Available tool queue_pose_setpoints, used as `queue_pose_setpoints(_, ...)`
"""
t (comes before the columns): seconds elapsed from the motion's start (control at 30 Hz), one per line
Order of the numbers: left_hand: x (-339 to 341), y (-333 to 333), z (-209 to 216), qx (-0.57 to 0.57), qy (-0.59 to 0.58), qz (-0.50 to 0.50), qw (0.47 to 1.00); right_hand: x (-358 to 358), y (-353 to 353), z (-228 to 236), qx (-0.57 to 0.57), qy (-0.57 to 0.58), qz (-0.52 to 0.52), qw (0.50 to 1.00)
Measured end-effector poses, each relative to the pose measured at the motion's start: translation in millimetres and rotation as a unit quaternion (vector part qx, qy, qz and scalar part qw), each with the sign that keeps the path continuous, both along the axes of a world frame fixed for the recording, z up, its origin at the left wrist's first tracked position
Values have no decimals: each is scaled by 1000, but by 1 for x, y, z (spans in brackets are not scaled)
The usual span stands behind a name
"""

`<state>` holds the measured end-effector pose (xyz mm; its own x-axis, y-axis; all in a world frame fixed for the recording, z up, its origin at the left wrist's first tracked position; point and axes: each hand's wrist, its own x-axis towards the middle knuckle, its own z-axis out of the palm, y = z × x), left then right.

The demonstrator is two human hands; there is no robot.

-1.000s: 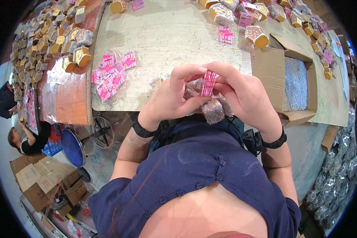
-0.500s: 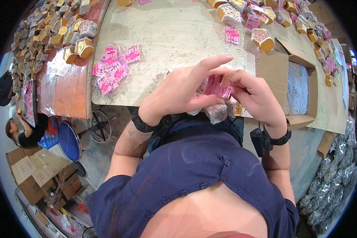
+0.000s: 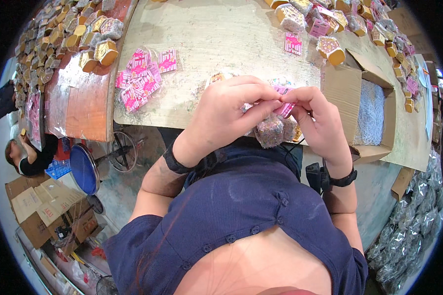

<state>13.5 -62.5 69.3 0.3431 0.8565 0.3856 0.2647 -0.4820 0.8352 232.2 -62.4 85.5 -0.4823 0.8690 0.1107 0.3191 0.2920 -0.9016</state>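
My left hand (image 3: 234, 109) and my right hand (image 3: 319, 118) meet over the near edge of the table. Between them is a small pink card (image 3: 285, 111), partly covered by my fingers. My right thumb and fingers are closed on the card. The left thumb and forefinger are pinched together at its upper edge, and what exactly they grip is too small to make out. Just below sits a glittery, gold-sided block-shaped ornament (image 3: 270, 132), with more of its kind partly hidden behind my hands.
A pile of pink-and-white cards (image 3: 139, 81) lies left of my hands. An open cardboard box (image 3: 390, 115) of pale strings (image 3: 370, 115) stands at right. Many gold ornaments (image 3: 331, 50) crowd the far right and a red-brown table (image 3: 91, 105). A person (image 3: 27, 155) sits at far left.
My left hand has closed from spread fingers into a pinch against the right hand's fingertips. The pink card has tilted and shows less of its face.
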Motion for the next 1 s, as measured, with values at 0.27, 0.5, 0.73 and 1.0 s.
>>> queue_pose_setpoints(0.27, -2, -5, 16, -177, -62, -28, 982, -6, -4, 3, 33, -17, -14, 999)
queue_pose_setpoints(0.5, -1, 0, 10, -337, -142, -27, 930, -12, -7, 4, 72, -32, -20, 997)
queue_pose_setpoints(0.73, 1, 3, 11, -237, -83, -19, 968, -11, -6, -1, 15, 1, -53, 998)
queue_pose_setpoints(1.0, -6, 16, 13, -436, -246, -167, 850, 4, 42, 7, -325, 248, -27, 912)
